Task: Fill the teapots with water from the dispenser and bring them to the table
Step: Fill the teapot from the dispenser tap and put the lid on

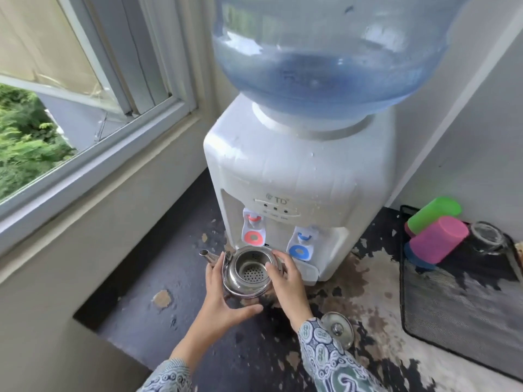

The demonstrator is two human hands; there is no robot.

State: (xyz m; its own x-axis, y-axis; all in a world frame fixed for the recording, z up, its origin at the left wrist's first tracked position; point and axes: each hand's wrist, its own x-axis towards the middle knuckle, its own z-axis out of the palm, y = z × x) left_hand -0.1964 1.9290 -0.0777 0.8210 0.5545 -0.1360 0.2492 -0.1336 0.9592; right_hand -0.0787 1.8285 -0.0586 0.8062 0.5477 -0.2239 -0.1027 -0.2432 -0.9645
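Patterned sleeves [331, 360] came in from the bottom, and both hands were wrapped round a lidless steel teapot [249, 271] sitting under the red tap [253, 236] of the white dispenser [297, 179]. Left hand [223, 298] cupped its near side, fingers curled on the body; right hand [285, 278] gripped the rim. Its lid [337, 329] lay on the worn dark counter [169, 292] by the right wrist.

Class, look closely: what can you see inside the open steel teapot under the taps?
Inside the teapot sits a perforated metal strainer. Whatever lies beneath the strainer, including any water, is hidden. Its lid lies apart on the counter.
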